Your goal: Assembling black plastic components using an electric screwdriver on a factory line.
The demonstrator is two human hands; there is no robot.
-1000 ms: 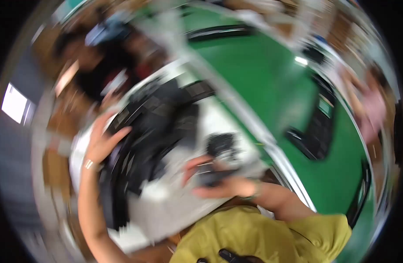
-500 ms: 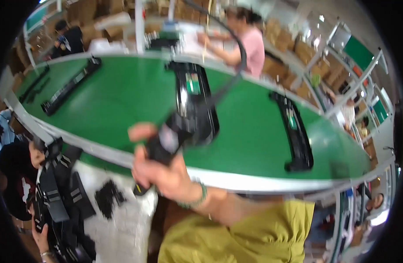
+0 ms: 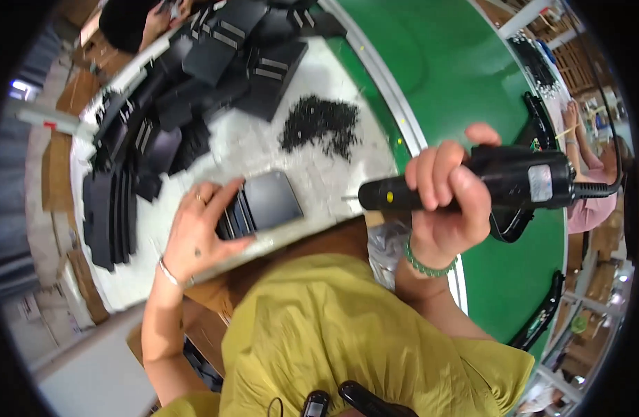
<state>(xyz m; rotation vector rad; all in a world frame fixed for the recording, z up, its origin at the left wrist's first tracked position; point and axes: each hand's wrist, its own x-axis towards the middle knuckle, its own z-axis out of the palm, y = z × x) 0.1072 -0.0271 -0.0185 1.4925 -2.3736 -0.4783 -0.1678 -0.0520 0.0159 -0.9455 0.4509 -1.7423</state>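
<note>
My right hand is wrapped around a black corded electric screwdriver. Its thin metal bit points left over the white work surface, and its cord rises on the far right. At the near edge of that surface my left hand spans a short stack of dark flat plastic panels, fingers over the far side and thumb along the near side. Just beyond lies a heap of small black screws, apart from both hands.
Many black plastic panels are piled at the far left, with more standing in a row. The green conveyor belt runs along the right, carrying long black parts. Other people sit across the belt and at the far left.
My view has swung from the belt to the white work surface. The screwdriver now lies level, pointing left. My left hand has come into view on the stacked panels.
</note>
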